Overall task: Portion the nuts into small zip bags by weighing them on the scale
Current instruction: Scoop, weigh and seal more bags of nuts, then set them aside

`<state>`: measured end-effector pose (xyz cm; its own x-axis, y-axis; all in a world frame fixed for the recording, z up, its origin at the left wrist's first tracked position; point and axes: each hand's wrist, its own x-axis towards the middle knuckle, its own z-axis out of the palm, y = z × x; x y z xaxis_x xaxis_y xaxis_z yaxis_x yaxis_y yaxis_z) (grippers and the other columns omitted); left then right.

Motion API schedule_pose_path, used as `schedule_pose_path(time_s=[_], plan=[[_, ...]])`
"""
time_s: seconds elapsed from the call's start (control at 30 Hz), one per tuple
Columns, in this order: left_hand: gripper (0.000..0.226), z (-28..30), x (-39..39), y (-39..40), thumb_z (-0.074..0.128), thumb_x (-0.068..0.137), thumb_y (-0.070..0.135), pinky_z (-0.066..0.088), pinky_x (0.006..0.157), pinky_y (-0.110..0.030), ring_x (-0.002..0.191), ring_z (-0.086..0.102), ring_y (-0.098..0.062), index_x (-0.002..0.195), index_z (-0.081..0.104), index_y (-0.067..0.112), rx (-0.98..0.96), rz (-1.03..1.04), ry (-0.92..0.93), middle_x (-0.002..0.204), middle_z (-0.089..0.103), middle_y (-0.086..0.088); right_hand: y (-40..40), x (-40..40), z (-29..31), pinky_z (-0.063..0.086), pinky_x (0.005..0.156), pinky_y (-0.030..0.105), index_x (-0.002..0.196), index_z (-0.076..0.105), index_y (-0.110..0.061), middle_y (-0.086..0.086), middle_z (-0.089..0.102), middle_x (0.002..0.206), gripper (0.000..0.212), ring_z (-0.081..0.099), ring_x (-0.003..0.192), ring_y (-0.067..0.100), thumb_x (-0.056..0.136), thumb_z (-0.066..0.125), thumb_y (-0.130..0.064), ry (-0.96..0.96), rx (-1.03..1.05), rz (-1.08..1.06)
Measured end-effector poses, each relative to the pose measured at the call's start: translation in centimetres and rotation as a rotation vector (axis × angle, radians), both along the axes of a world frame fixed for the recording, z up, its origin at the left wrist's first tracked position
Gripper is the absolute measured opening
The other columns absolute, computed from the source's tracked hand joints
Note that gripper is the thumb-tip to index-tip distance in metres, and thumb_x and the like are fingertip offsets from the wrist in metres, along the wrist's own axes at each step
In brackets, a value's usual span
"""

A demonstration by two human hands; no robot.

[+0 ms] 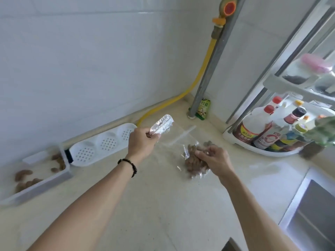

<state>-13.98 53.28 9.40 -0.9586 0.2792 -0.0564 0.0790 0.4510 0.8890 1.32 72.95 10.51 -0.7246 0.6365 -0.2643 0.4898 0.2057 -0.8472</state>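
My left hand is raised above the counter, shut on a small stack of clear zip bags. My right hand rests on a clear bag filled with brown nuts that lies on the counter; its fingers are curled over the nuts. More clear plastic with a zip strip lies flat between the two hands. At the far left, a clear rectangular container holds several loose brown nuts. No scale can be made out.
A white perforated tray lies along the wall beside the container. A yellow hose and grey pipe run down the corner, with a green packet at the base. A rack of sauce bottles stands right. A steel sink is lower right.
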Motion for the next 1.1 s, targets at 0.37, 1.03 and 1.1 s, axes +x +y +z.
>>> schedule_pose_path(time_s=[0.37,1.03,1.1], plan=[[0.05,-5.7,-1.5,13.7,0.078,0.077,0.03,0.037,0.055,-0.028,0.052,0.045,-0.017,0.054,0.037,0.015,-0.067,-0.093,-0.081,0.053,0.059,-0.011,11.3,-0.1,-4.4,0.05,0.055,0.034,0.076,0.06,-0.008,0.007,0.065,0.067,0.031,0.061,0.055,0.021,0.073,0.086,-0.025,-0.083,0.055,-0.243],[0.041,-5.2,-2.0,4.7,0.067,0.085,0.047,0.043,0.068,-0.025,0.087,0.056,-0.011,0.114,0.063,0.018,-0.341,-0.097,0.088,0.101,0.059,0.003,3.0,-5.7,-3.6,0.038,0.093,0.038,0.119,0.062,-0.015,0.003,0.054,0.126,0.046,0.042,0.118,0.022,0.087,0.065,-0.048,-0.136,0.524,0.099],[0.043,-5.6,-1.6,1.6,0.068,0.085,0.041,0.048,0.074,-0.029,0.098,0.057,-0.014,0.12,0.06,0.017,-0.404,-0.093,0.083,0.108,0.059,0.001,-0.2,-7.3,-3.7,0.04,0.092,0.036,0.121,0.061,-0.014,0.004,0.056,0.123,0.046,0.046,0.117,0.023,0.088,0.065,-0.046,-0.08,0.5,0.221]])
